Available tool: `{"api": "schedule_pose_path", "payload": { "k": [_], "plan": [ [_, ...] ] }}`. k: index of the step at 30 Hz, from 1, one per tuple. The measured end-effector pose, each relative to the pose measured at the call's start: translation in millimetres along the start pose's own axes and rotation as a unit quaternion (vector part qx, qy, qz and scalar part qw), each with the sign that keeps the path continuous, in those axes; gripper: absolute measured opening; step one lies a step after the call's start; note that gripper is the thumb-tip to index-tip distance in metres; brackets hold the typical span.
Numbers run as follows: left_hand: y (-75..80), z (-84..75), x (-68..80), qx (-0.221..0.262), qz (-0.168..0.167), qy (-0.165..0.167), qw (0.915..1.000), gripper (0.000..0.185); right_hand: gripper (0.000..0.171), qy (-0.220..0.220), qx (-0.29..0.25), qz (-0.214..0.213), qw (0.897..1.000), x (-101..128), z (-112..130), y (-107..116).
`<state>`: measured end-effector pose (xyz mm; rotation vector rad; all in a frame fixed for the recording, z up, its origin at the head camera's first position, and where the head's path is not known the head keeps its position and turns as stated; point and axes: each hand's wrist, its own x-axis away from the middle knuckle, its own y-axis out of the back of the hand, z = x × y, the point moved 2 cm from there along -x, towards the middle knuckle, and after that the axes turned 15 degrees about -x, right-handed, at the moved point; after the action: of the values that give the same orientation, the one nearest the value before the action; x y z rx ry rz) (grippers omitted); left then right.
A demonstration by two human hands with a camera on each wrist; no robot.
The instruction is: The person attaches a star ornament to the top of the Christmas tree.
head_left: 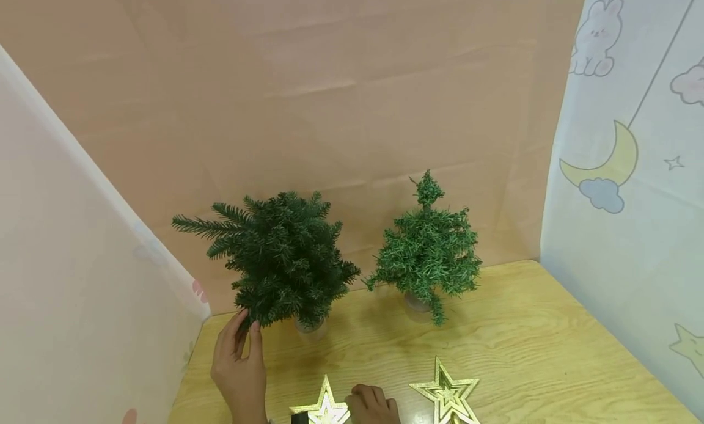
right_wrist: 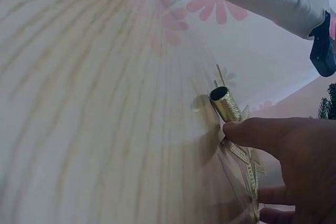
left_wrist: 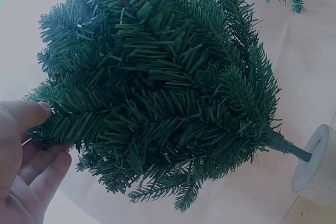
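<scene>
Left hand [head_left: 240, 363] pinches the dark tree [head_left: 280, 259]; right hand [head_left: 374, 405], half cut off, seemingly grips a gold star [head_left: 324, 409].

A lighter green tree [head_left: 428, 253] stands at the worktop's [head_left: 528, 344] 12 o'clock in a pale pot, perhaps plastic. A second gold star [head_left: 447, 393] lies at 5 o'clock.

Bare wood table [head_left: 550, 338] is left open to the right of the right hand [head_left: 373, 404]; ahead, passage is blocked by two small trees [head_left: 286, 265] and backdrop walls [head_left: 352, 106].
</scene>
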<state>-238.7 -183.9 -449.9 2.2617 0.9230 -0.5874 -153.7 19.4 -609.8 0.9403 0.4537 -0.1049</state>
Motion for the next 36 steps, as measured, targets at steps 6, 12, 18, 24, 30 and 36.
{"api": "schedule_pose_path", "payload": {
  "k": [6, 12, 18, 24, 30, 36],
  "plan": [
    [-0.4, 0.3, 0.1, -0.011, -0.003, 0.001, 0.9999, 0.035, 0.069, 0.005, -0.029, -0.008, 1.000, -3.9, -2.8, 7.5],
    [-1.1, 1.5, 0.9, -0.008, 0.001, 0.004, 1.0000, 0.035, 0.060, -0.033, -0.130, 0.096, 0.986, -12.1, -10.1, 16.1],
    [-1.4, 2.0, 0.8, -0.011, -0.001, 0.001, 0.9999, 0.035, 0.053, -0.131, -0.274, 0.165, 0.938, -15.0, -12.3, 27.0],
    [-1.3, 1.5, 1.3, -0.016, 0.001, 0.007, 0.9998, 0.036, 0.056, -0.166, -0.287, 0.173, 0.927, -20.3, -9.6, 32.1],
    [-0.9, 0.9, 0.9, -0.011, 0.001, 0.004, 0.9999, 0.036, 0.052, -0.215, -0.334, 0.168, 0.902, -17.7, -7.2, 33.8],
    [-0.8, 0.6, 0.5, -0.011, 0.003, 0.006, 0.9999, 0.035, 0.056, -0.252, -0.487, 0.168, 0.819, -12.8, -3.3, 33.3]
  ]
}}
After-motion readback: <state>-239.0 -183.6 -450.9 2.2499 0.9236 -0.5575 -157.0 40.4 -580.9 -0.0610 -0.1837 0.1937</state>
